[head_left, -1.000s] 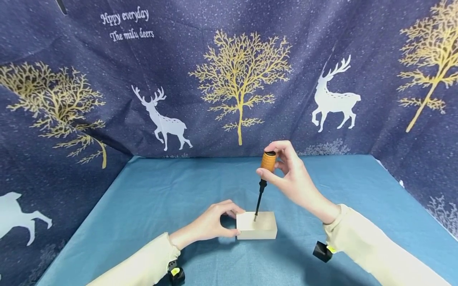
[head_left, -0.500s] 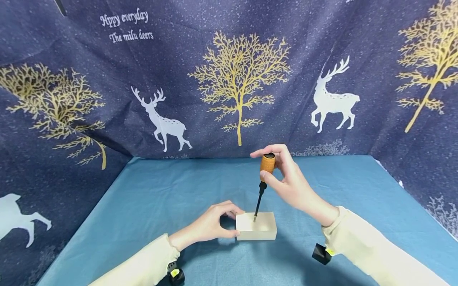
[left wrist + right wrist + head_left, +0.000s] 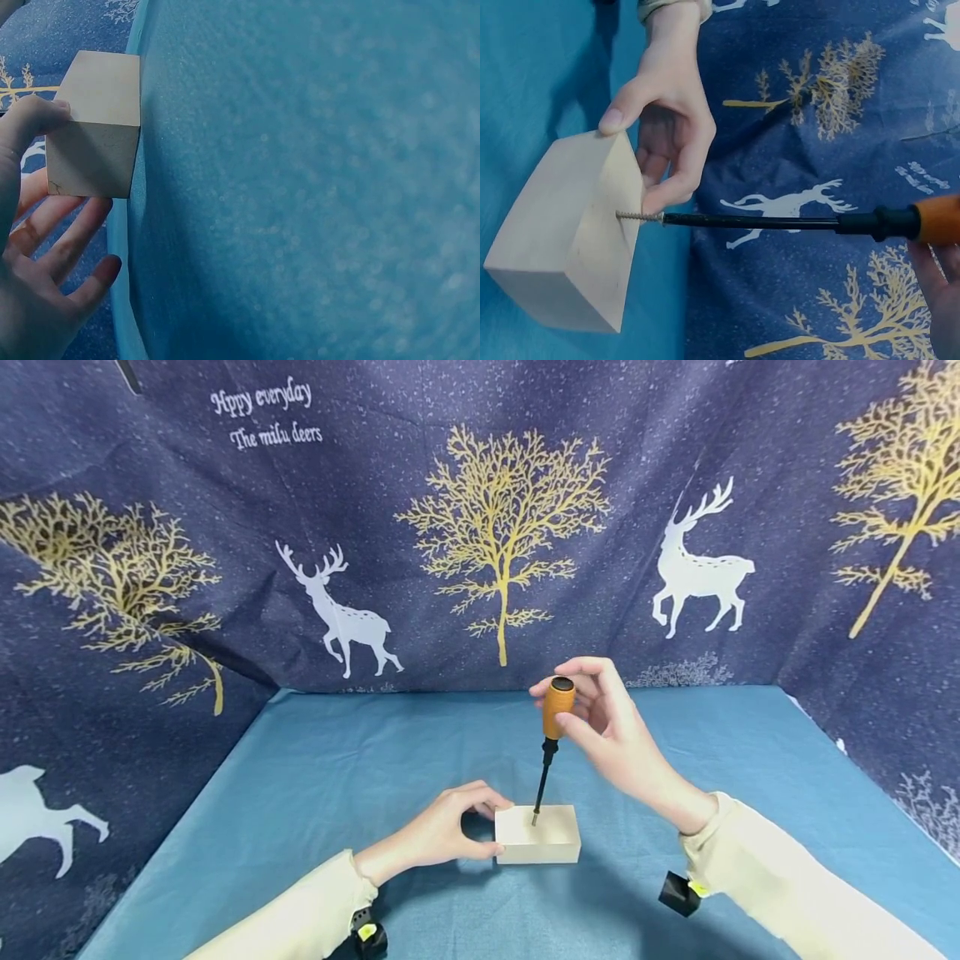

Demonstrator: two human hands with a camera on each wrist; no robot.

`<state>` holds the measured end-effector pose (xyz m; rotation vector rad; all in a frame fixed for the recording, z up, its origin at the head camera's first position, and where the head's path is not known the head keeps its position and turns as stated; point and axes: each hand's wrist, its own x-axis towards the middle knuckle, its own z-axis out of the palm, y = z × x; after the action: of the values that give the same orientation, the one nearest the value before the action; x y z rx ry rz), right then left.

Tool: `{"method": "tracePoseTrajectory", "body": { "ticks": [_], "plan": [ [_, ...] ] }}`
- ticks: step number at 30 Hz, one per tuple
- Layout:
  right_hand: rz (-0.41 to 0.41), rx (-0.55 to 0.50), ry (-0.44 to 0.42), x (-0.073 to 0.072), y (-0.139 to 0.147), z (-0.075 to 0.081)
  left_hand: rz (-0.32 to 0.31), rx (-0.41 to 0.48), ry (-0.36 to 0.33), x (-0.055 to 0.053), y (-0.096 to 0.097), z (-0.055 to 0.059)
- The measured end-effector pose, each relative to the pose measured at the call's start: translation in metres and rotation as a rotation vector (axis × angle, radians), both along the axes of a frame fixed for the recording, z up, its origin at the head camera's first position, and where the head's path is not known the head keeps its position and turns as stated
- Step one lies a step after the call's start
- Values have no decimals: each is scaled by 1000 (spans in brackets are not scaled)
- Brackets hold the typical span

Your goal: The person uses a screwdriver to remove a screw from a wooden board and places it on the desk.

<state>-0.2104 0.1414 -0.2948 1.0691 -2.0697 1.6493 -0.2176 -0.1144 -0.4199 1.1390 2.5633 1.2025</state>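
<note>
A pale wooden block (image 3: 551, 847) lies on the blue cloth, with a thin screw (image 3: 639, 216) standing partly in its top face. My left hand (image 3: 448, 828) grips the block's left end, thumb at the near edge and fingers behind; the left wrist view shows the thumb on the block (image 3: 96, 146) from the side. In my right hand (image 3: 618, 739) is a screwdriver (image 3: 558, 710) with an orange handle and black shaft, held near upright. The thumb presses the handle's near side and the other fingers curl behind it. In the right wrist view the shaft (image 3: 757, 221) meets the screw head.
Blue cloth (image 3: 360, 760) covers the table. Behind it hangs a dark blue curtain (image 3: 442, 610) printed with deer and golden trees. A small black camera (image 3: 679, 893) hangs at the right sleeve, another (image 3: 369, 937) at the left.
The right forefinger straightened past the handle's top, then drew back as the fingers shifted around the handle. The handle leans slightly more left. Left hand and block stay put.
</note>
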Motion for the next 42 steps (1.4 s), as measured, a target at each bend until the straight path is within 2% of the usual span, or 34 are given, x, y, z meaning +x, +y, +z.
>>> {"method": "tracePoseTrajectory", "body": {
  "ticks": [3, 6, 11, 13, 18, 20, 22, 27, 35, 38, 42],
  "plan": [
    [-5, 27, 20, 0, 1, 0, 1, 1, 1, 0, 0, 0],
    [-97, 75, 70, -1, 0, -1, -1, 3, -1, 0, 0, -1],
    [-183, 90, 68, -1, -2, -1, -3, 3, -6, 1, 0, 0],
    [-161, 93, 61, -2, -1, 1, -2, 0, -4, 1, 0, 0],
    [25, 16, -28, -2, 2, 4, 3, -6, -6, 2, 0, 1],
    [59, -2, -44, -2, 3, 4, 5, -8, -7, 2, 0, 2],
    [39, 12, -27, -2, 2, 3, 3, -6, -7, 2, 0, 2],
    [-67, 49, 38, -4, 0, 0, -4, 3, -12, 1, 0, 2],
    [-107, 37, -31, -2, 1, 2, 0, -2, 3, 1, 0, 1],
    [-93, 52, -62, -2, 3, 4, 2, -9, 2, 1, 0, 2],
    [-20, 57, -69, -3, 5, 4, 7, -18, -3, 1, 0, 2]
  ]
}}
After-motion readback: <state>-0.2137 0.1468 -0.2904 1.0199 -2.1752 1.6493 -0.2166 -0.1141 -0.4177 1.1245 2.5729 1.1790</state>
